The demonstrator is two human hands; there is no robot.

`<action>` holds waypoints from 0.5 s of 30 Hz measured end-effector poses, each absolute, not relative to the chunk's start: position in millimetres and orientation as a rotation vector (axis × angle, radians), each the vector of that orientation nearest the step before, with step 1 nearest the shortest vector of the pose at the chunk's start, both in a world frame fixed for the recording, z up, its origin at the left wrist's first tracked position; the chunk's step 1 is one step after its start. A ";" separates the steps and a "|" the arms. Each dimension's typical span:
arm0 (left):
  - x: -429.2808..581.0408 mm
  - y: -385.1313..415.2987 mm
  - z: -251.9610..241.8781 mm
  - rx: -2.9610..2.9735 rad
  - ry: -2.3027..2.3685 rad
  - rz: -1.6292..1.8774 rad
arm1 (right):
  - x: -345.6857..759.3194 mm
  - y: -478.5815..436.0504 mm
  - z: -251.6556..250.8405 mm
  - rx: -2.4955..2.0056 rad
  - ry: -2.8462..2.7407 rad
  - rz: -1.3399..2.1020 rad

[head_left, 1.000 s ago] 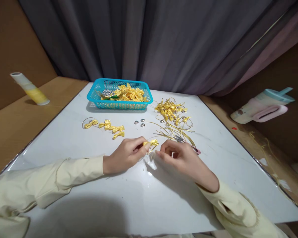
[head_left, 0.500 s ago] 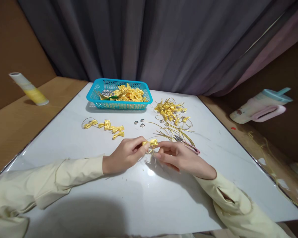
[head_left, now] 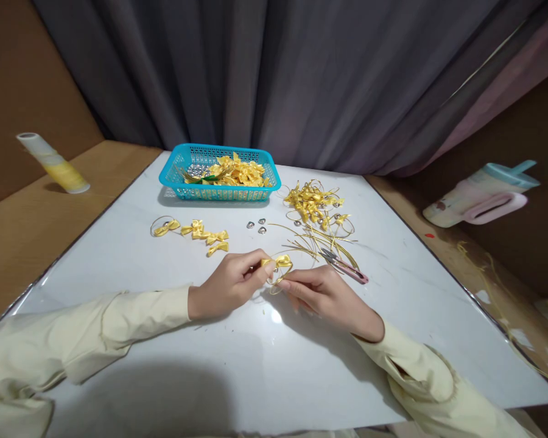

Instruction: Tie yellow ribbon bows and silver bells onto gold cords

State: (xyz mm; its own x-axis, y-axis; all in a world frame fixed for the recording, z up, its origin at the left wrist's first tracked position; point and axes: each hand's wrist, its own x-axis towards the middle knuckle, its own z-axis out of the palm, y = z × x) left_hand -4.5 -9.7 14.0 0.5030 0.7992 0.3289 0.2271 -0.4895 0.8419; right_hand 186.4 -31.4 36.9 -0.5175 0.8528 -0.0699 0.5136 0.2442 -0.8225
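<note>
My left hand point(head_left: 237, 280) pinches a yellow ribbon bow point(head_left: 283, 260) between thumb and fingers, above the white tabletop. A gold cord point(head_left: 291, 267) curves in a loop from the bow, and a small silver piece shows just under it. My right hand point(head_left: 326, 295) has thumb and forefinger closed on the cord at the loop's lower right. Just beyond the right hand lie pink-handled snips point(head_left: 344, 266), beside loose lengths of gold cord point(head_left: 310, 238). Three silver heart-shaped beads point(head_left: 262, 230) rest beyond the left hand.
A blue basket point(head_left: 219, 193) of yellow bows and silver beads stands at the back. Several bows point(head_left: 198, 230) lie to the left, and a pile of corded bows point(head_left: 310, 201) to the right. A tumbler point(head_left: 479, 194) and a ribbon tube point(head_left: 57, 164) flank the table.
My right hand has moved slightly down and back, from beside the bow to a pinch on the cord. The cord loop shows more openly. My left hand keeps its hold.
</note>
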 end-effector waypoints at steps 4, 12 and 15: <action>-4.9 -9.6 14.5 1.968 0.840 0.935 | 186.7 -32.7 34.9 -1.245 -2.153 1.102; -5.2 -8.5 14.8 1.969 0.815 0.927 | 185.0 -35.3 33.0 -1.191 -2.161 0.985; -5.3 -8.6 14.4 1.966 0.811 0.931 | 184.2 -36.4 32.0 -1.187 -2.166 0.939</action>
State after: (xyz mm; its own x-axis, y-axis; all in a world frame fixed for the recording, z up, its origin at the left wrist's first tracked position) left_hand -5.3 -8.6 14.4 0.5245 0.7907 0.3157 0.2043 -0.4769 0.8549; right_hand 184.2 -36.4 32.0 -0.4989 0.8617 0.0931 0.5211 0.3841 -0.7622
